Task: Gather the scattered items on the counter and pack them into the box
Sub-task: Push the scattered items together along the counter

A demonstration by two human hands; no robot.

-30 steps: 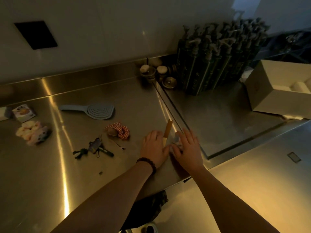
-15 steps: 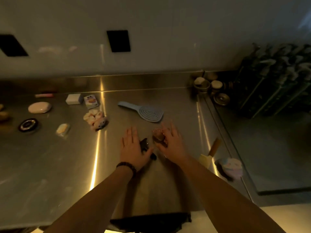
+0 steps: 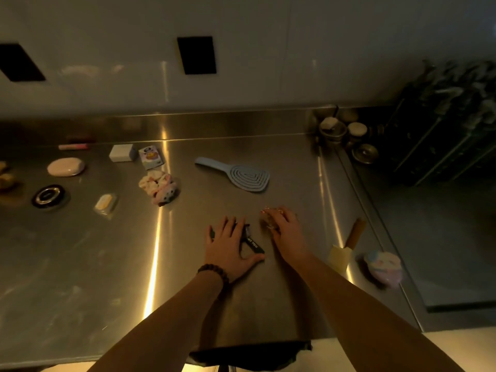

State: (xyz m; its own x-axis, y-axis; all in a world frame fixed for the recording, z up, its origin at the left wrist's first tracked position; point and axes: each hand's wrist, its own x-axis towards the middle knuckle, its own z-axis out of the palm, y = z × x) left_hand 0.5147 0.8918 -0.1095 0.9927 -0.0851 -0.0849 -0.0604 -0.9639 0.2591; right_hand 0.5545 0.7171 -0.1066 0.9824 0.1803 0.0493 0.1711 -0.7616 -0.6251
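Left hand (image 3: 230,245) lies flat, fingers straight and spread, pressing on the black keychain strap (image 3: 253,244) at mid-counter; nothing is pinched yet. Right hand (image 3: 285,232) is cupped over the red checked scrunchie (image 3: 269,217), fingers curled onto it, though whether it is truly gripped is hard to tell through the blur.

Handling notes, largest first:

- Steel counter (image 3: 80,264): smooth and slick, so small things will likely skate when pushed. The box is not in view.
- Blue hairbrush (image 3: 243,174), beyond the hands: looks rigid and light; take it by the handle.
- Cream spatula (image 3: 342,251), right of the right hand: stiff wooden handle, probably a flexible blade; lift by the handle.
- Pastel round pouch (image 3: 383,267), near the counter's right edge: seems soft; grasp it whole.
- Pale scrunchie bundle (image 3: 158,186), left of the brush: soft, light, crushable without harm; pinch anywhere.
- Pink oval case (image 3: 65,167), far left: smooth hard shell, likely slippery; hold across its width.
- Black round tin (image 3: 48,196): low and flat; best pried up by the rim.
- Two small boxes (image 3: 135,154) by the backsplash: light card; grip by the sides.
- Wrapped yellow bar (image 3: 105,202): the wrapper may slide.
- Keychain strap: limp with hard bits; pinch the strap.
- Red checked scrunchie: soft, easy to scoop.
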